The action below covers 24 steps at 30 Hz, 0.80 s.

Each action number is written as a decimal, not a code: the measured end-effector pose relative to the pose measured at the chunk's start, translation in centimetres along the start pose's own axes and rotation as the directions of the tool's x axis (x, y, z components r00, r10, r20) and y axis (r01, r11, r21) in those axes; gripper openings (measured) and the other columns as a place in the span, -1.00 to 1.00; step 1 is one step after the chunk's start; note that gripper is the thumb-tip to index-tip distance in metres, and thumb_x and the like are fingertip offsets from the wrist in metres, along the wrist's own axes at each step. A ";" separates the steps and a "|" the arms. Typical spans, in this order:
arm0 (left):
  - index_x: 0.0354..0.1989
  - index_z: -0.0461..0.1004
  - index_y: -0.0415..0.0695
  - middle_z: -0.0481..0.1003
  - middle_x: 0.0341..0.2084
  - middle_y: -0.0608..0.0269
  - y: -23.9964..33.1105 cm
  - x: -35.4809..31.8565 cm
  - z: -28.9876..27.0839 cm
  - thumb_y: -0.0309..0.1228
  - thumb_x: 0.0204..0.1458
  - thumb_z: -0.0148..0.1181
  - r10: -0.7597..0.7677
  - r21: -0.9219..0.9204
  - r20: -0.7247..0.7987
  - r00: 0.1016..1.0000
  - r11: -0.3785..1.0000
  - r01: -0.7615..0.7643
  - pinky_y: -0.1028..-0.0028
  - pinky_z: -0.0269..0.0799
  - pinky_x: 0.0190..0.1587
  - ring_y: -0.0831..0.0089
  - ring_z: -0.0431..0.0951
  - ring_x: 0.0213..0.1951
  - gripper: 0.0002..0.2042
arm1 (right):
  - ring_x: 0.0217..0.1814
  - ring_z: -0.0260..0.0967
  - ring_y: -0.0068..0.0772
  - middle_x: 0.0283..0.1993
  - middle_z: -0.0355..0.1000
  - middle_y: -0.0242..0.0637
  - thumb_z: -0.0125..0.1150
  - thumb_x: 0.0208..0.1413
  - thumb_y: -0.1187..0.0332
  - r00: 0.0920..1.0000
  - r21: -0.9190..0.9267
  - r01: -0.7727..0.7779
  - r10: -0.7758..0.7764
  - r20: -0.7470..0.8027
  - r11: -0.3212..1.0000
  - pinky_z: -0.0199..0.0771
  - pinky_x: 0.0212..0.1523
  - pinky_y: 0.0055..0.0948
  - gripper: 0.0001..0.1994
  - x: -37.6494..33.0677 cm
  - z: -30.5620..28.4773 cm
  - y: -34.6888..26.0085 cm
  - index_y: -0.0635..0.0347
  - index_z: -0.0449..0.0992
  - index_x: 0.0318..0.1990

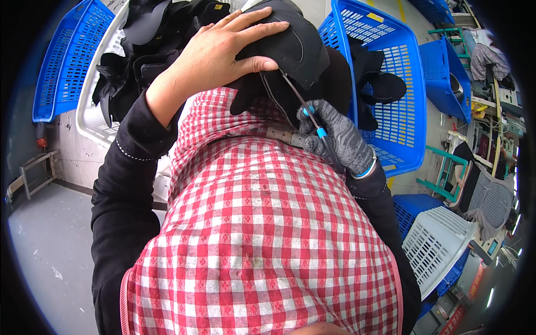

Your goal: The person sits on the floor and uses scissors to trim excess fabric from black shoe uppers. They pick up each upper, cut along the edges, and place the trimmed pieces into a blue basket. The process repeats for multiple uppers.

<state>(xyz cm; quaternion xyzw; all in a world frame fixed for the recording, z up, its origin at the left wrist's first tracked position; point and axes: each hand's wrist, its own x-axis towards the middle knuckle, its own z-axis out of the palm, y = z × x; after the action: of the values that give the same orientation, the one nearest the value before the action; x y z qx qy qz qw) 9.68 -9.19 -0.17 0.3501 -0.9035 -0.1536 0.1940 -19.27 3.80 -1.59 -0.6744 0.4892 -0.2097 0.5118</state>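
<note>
My left hand (223, 53) is bare, its fingers spread over the top of a black stitched piece (301, 47) with a curved seam. The thumb lies near the piece's lower edge. I cannot tell whether it is a shoe upper or a cap. In a grey knitted glove, my right hand (340, 137) is closed round a slim pointed metal tool (300, 98) with turquoise bands. Its tip meets the lower edge of the black piece, just right of my left thumb. More black material hangs below, against my red-and-white checked apron (262, 206).
A white basket (89, 106) heaped with black pieces (146, 25) stands at the left front. At the right, a blue basket (410, 134) holds a few similar pieces. Beyond are stacked blue baskets (70, 61), a grey-white crate (432, 245) and a green metal frame (446, 167).
</note>
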 end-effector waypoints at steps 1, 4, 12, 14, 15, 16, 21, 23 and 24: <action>0.44 0.29 0.10 0.28 0.37 -0.12 0.0 0.0 0.1 0.14 0.07 0.33 -0.021 0.008 0.021 1.000 1.000 0.021 -0.05 0.37 0.26 -0.23 0.32 0.33 -0.23 | -0.09 0.60 -0.39 -0.07 0.59 -0.27 0.34 0.27 0.34 0.999 -0.062 -0.028 0.029 0.012 0.998 0.61 -0.05 -0.47 -0.63 -0.3 0.0 0.2 0.19 0.49 0.19; 0.45 0.27 0.12 0.20 0.42 -0.11 -0.3 0.1 0.1 0.14 -0.06 0.44 -0.021 -0.023 0.083 0.996 0.999 0.023 -0.09 0.33 0.28 -0.20 0.27 0.38 -0.12 | -0.05 0.59 -0.40 -0.08 0.60 -0.25 0.30 0.30 0.36 0.996 0.068 -0.093 0.092 0.008 0.993 0.58 -0.04 -0.47 -0.67 -1.0 -0.6 0.9 0.21 0.50 0.16; 0.50 0.20 0.10 0.14 0.45 -0.10 -2.6 0.4 -0.7 -0.15 -0.22 0.61 -0.021 -0.248 0.166 0.986 0.967 0.062 0.10 0.27 0.38 -0.15 0.22 0.41 0.01 | -0.07 0.59 -0.49 -0.05 0.57 -0.26 0.03 0.46 0.34 0.918 0.674 -0.392 0.314 0.243 0.626 0.64 -0.04 -0.55 -0.73 0.1 -1.7 2.3 0.27 0.50 0.15; 0.51 0.19 0.11 0.14 0.46 -0.09 -3.0 0.6 -1.0 -0.17 -0.19 0.60 0.013 -0.299 0.150 0.989 0.954 0.033 0.11 0.27 0.38 -0.14 0.23 0.41 -0.01 | -0.05 0.59 -0.49 -0.03 0.57 -0.26 -0.03 0.50 0.30 0.919 0.688 -0.392 0.300 0.257 0.611 0.65 -0.02 -0.56 -0.71 0.5 -1.6 2.7 0.27 0.50 0.15; 0.51 0.19 0.11 0.14 0.46 -0.09 -3.2 0.6 -1.0 -0.18 -0.17 0.60 0.029 -0.324 0.141 0.990 0.946 0.019 0.11 0.27 0.38 -0.13 0.24 0.41 -0.02 | -0.05 0.59 -0.50 -0.03 0.57 -0.25 -0.03 0.50 0.28 0.925 0.687 -0.378 0.285 0.252 0.620 0.65 -0.03 -0.57 -0.70 0.7 -1.6 2.9 0.27 0.51 0.15; 0.53 0.15 0.14 0.08 0.49 -0.09 -3.3 0.6 -0.9 -0.19 -0.14 0.58 0.027 -0.334 0.175 0.984 0.942 0.033 0.09 0.24 0.41 -0.13 0.19 0.44 -0.01 | -0.06 0.59 -0.50 -0.03 0.57 -0.25 -0.03 0.50 0.26 0.930 0.686 -0.366 0.271 0.247 0.629 0.66 -0.03 -0.59 -0.69 0.9 -1.5 3.1 0.27 0.51 0.15; 0.42 0.30 0.35 0.27 0.41 0.21 -3.7 0.5 1.8 -0.08 -0.15 0.56 0.043 -0.196 -0.020 0.999 0.980 -0.046 0.07 0.40 0.32 0.08 0.37 0.35 -0.15 | -0.08 0.61 -0.50 -0.02 0.57 -0.23 -0.05 0.51 0.24 0.916 0.802 -0.396 0.247 0.316 0.447 0.68 -0.10 -0.62 -0.68 1.9 -1.6 3.7 0.26 0.50 0.15; 0.42 0.29 0.53 0.23 0.46 0.35 -4.0 0.4 2.9 -0.01 -0.22 0.59 0.020 -0.155 -0.046 0.999 0.988 -0.027 0.05 0.41 0.36 0.11 0.34 0.40 -0.09 | -0.09 0.61 -0.50 -0.02 0.57 -0.23 -0.05 0.51 0.23 0.938 0.801 -0.345 0.209 0.276 0.489 0.69 -0.12 -0.61 -0.68 2.0 -1.7 3.5 0.26 0.50 0.15; 0.41 0.30 0.54 0.23 0.46 0.36 -4.1 0.3 3.3 -0.03 -0.25 0.61 0.008 -0.137 -0.048 0.999 0.990 -0.014 0.11 0.42 0.36 0.12 0.35 0.39 -0.08 | -0.09 0.61 -0.50 -0.02 0.57 -0.24 -0.04 0.51 0.24 0.936 0.793 -0.349 0.221 0.273 0.498 0.68 -0.12 -0.61 -0.68 2.1 -1.7 3.4 0.26 0.51 0.15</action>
<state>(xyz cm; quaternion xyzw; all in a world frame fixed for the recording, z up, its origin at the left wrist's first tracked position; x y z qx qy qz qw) 10.34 -11.86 -4.72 0.3344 -0.8877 -0.2060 0.2401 -21.22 1.14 -4.40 -0.2735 0.3995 -0.2818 0.8283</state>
